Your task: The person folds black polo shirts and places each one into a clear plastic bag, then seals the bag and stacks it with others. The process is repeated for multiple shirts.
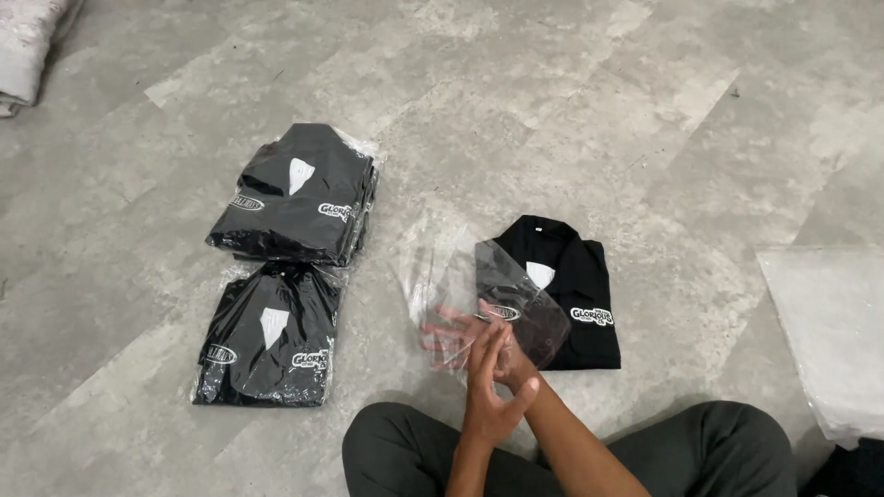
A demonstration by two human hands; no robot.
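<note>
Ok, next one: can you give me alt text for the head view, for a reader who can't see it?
A seated person's left hand and right hand work a clear plastic bag open over a folded black shirt on a grey floor. To the left lie two stacks of bagged black shirts; flat clear bags lie at right.

floor [552, 92]: grey stone-look vinyl planks (mottled) | light: soft, even | pale folded fabric [23, 51]: top-left corner
</note>
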